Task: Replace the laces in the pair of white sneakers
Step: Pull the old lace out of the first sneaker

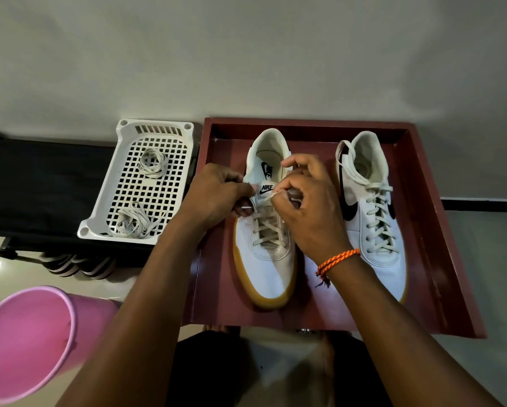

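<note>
A pink bucket (26,339) sits nearest, lower left. Beyond it, in a dark red tray (440,259), two white sneakers stand side by side. Over the left sneaker (265,259), the left hand (217,195) and right hand (311,207) each pinch a lace end (268,196) near the tongue. The right sneaker (375,230) is laced. Farther left, a white basket (146,183) holds two loose lace bundles (152,165).

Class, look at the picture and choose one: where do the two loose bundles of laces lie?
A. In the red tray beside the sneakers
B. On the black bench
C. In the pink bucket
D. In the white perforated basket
D: both lace bundles, one at the far end and one at the near end, lie inside the white perforated basket, left of the red tray.
</note>
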A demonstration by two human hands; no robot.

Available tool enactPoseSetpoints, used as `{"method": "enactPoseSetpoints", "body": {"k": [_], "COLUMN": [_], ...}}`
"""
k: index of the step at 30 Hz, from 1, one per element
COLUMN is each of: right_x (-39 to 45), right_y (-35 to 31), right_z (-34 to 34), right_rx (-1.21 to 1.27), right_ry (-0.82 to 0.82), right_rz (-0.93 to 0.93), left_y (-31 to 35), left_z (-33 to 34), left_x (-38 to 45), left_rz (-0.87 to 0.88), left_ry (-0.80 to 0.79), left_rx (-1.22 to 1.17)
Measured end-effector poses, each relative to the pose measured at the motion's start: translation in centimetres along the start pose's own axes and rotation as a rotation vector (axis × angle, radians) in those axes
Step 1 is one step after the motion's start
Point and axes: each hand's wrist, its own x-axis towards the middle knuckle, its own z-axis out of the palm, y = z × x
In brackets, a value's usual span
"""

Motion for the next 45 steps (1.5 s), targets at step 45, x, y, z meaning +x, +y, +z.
{"method": "enactPoseSetpoints", "body": {"k": [45], "right_x": [0.0], "right_y": [1.6], "right_z": [-3.1], "right_rx": [-0.039], "right_ry": [-0.313], "right_rz": [0.184], "left_y": [0.1], "left_z": [1.0], "left_x": [0.2], "left_rz": [0.352], "left_ry": [0.208], "left_rx": [0.158]}}
